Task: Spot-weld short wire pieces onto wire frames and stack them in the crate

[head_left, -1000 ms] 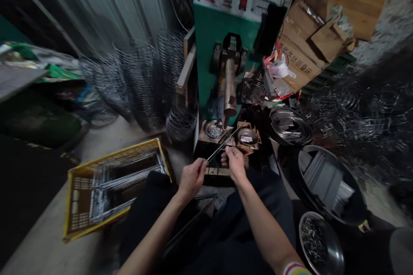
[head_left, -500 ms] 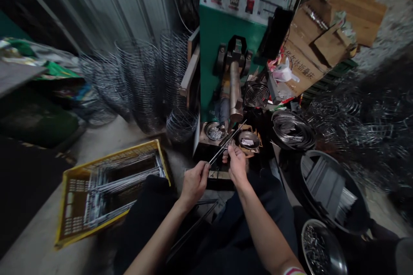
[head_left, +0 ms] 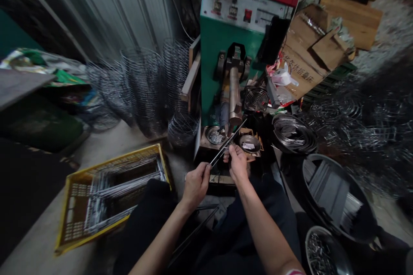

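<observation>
Head view, thin metal rod (head_left: pixel 220 153) pinched by left hand (head_left: pixel 196 182), right hand (head_left: pixel 238 163) curled nearby, whether anything is gripped there cannot be told

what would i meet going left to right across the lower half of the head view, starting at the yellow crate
Yellow crate, left hand, right hand, coiled metal bundle, dark round tub.
</observation>
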`<state>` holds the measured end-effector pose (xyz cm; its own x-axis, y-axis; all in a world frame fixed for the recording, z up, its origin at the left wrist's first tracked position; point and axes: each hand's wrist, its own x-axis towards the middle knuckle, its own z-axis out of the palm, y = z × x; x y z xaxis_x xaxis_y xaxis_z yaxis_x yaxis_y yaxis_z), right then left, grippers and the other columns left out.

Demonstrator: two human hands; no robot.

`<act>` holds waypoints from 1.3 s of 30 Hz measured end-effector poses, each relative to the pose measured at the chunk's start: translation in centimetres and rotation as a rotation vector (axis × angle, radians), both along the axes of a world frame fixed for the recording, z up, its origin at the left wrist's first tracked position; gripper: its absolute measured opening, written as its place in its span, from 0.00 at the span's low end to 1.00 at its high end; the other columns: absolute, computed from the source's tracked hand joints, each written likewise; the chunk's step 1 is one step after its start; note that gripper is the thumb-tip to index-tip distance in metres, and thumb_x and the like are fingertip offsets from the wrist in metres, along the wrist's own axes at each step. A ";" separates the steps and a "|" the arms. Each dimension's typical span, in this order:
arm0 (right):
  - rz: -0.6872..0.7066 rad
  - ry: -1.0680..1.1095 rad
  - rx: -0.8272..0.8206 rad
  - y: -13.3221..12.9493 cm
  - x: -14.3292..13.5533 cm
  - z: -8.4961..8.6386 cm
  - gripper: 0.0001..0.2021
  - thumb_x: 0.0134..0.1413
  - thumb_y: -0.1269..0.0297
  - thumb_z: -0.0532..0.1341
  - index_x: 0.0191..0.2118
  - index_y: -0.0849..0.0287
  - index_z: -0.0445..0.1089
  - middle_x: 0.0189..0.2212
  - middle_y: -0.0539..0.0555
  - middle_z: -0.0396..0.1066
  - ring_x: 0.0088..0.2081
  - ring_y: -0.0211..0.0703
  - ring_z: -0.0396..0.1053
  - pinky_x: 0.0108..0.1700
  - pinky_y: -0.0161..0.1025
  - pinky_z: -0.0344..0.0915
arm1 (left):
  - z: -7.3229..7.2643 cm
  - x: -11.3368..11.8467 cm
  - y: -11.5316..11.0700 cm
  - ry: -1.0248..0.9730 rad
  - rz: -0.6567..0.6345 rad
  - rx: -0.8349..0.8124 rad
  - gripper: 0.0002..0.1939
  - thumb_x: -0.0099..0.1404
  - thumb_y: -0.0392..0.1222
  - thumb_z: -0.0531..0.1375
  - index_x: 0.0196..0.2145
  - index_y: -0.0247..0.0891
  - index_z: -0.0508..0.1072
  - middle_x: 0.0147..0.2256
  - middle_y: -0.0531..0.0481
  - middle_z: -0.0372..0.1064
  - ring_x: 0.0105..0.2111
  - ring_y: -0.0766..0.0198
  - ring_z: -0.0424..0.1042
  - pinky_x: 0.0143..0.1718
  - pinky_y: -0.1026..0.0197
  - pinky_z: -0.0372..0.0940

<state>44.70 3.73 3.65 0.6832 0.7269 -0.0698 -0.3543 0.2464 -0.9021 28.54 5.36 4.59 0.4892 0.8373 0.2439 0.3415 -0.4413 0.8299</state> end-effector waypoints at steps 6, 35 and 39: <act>0.012 -0.013 0.018 0.3 0.0 0.9 0.19 0.46 0.50 0.70 0.27 0.59 0.66 0.20 0.46 0.67 0.19 0.31 0.62 0.19 0.28 0.62 | 0.8 0.1 0.1 -0.023 0.008 0.013 0.13 0.72 0.45 0.49 0.35 0.38 0.70 0.26 0.51 0.69 0.24 0.65 0.68 0.30 0.65 0.58; 0.054 -0.135 -0.062 0.2 2.1 1.4 0.20 0.49 0.47 0.67 0.25 0.58 0.64 0.17 0.44 0.64 0.16 0.30 0.57 0.18 0.28 0.55 | 1.7 1.0 2.2 0.040 -0.056 0.104 0.15 0.72 0.44 0.49 0.32 0.38 0.70 0.23 0.53 0.66 0.22 0.66 0.64 0.27 0.65 0.55; 0.065 -0.162 -0.056 0.5 3.2 1.6 0.21 0.49 0.46 0.67 0.23 0.57 0.62 0.16 0.43 0.61 0.16 0.30 0.54 0.18 0.29 0.51 | 2.1 2.1 2.7 0.030 -0.051 0.138 0.16 0.72 0.45 0.48 0.30 0.38 0.68 0.22 0.53 0.64 0.20 0.67 0.62 0.26 0.65 0.53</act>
<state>47.95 4.27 5.29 0.6402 0.7682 -0.0042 -0.2170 0.1756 -0.9602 30.61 8.07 6.66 0.5394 0.7707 0.3393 0.3394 -0.5677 0.7500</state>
